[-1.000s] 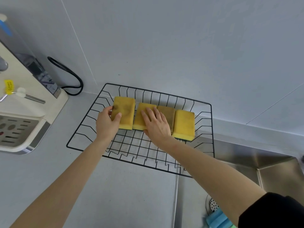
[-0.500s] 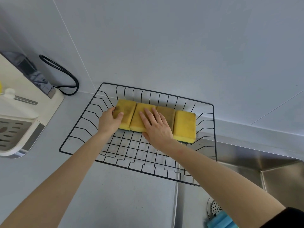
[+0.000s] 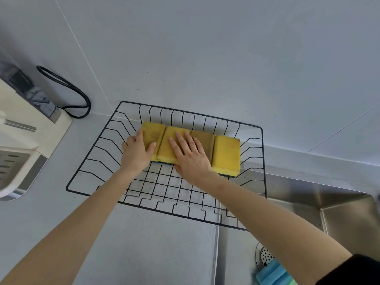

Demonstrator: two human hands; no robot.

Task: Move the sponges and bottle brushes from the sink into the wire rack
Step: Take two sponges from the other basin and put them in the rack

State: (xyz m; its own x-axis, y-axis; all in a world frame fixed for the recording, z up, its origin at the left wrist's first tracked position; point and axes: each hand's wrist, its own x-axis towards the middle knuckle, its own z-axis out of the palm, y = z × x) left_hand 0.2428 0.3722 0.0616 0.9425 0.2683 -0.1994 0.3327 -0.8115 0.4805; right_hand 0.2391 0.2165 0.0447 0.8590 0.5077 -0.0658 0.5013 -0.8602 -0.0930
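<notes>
Several yellow sponges (image 3: 226, 154) lie side by side along the back of the black wire rack (image 3: 86, 167) on the counter. My left hand (image 3: 136, 152) grips the left end of the leftmost sponge (image 3: 153, 133), thumb on its front edge. My right hand (image 3: 190, 156) lies flat, fingers spread, on top of the two middle sponges. In the steel sink (image 3: 347, 214) at the lower right, a blue ribbed sponge (image 3: 271, 274) lies by the drain (image 3: 264, 256). No bottle brush is in view.
A cream countertop appliance (image 3: 22, 140) stands at the left edge, with a black cable (image 3: 80, 97) looping behind it against the grey wall. The rack's right front corner overhangs the sink edge.
The leftmost sponge has been pushed right, closing the gap, so the sponges now sit tight in a row. Both hands have stayed on them.
</notes>
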